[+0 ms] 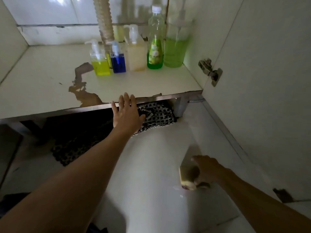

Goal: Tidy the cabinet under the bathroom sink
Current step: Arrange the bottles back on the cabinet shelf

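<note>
While five bottles already stood in a neat row at the back right of the cabinet floor (50,78), around one o'clock from me, I judged the tidying well along but not finished. The row ran from the yellow pump bottle (99,62) through the blue pump bottle (118,60), the beige pump bottle (136,52) and the green dish-soap bottle (155,41) to the large green pump bottle (176,44) against the right wall. Another pale bottle showed behind them beside the drain hose (104,19). My left hand (126,113) lay spread and slack at the cabinet's front edge, grasping nothing. My right hand (207,170), down at four o'clock on the tiled floor (151,165), was wrapped around a yellowish bottle (188,176) not yet put away. Peeled brown patches (82,84) marked the cabinet floor's left half, which otherwise lay bare.
</note>
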The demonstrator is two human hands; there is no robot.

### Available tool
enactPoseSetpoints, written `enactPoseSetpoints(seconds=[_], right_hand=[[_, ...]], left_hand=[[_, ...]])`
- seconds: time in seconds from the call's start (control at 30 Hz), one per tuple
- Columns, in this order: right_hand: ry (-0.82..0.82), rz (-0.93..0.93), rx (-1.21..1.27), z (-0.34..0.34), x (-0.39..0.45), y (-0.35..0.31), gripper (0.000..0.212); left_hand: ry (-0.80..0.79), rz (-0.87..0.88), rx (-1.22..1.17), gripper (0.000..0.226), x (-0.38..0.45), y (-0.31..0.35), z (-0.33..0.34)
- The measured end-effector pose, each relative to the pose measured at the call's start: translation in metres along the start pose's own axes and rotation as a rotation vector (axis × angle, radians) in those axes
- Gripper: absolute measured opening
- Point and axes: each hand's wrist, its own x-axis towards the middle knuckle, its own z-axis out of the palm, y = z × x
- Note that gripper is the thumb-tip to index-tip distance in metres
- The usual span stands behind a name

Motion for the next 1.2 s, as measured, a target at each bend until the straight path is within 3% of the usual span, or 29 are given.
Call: enactPoseSetpoints(seconds=[0.2,0.33,0.43,0.53,0.63,0.7,0.83,0.93,1.07,1.2], right_hand=[[0.072,-0.087,-0.364,0.028,-0.002,-0.007,0.092],[0.148,-0.096,-0.460,0.037,-0.003,-0.014,0.066],[0.140,-0.116,-0.467,0.019,0.005,-0.022,0.068],[0.027,-0.187,-0.433,-0.039,0.006,-0.043,0.075],[-0.093,-0.213,-0.341,-0.128,-0.003,-0.079,0.068],[-0.045,-0.218,-0.293,-0.187,-0.004,-0.098,0.061],[0.245,-0.239,-0.238,-0.267,0.018,-0.113,0.050],[0.402,-0.255,-0.136,-0.284,0.049,-0.114,0.040],[0.419,-0.267,0.028,-0.276,0.090,-0.104,0.035],[0.351,-0.259,0.224,-0.273,0.098,-0.098,0.075]], left_hand=[[0.002,0.005,0.021,0.085,0.000,0.001,0.005],[0.026,0.015,0.047,0.082,-0.001,0.000,0.005],[0.057,0.024,0.038,0.080,-0.003,-0.002,0.009],[0.074,0.025,0.036,0.081,-0.006,-0.003,0.012],[0.094,0.014,0.052,0.080,-0.007,-0.002,0.015],[0.110,0.005,0.053,0.080,-0.006,-0.002,0.018],[0.172,-0.004,0.108,0.084,-0.003,-0.002,0.026],[0.182,-0.026,0.135,0.091,0.003,-0.001,0.033],[0.133,-0.046,0.141,0.100,0.004,0.002,0.031],[-0.019,-0.056,0.111,0.098,0.004,0.002,0.020]])
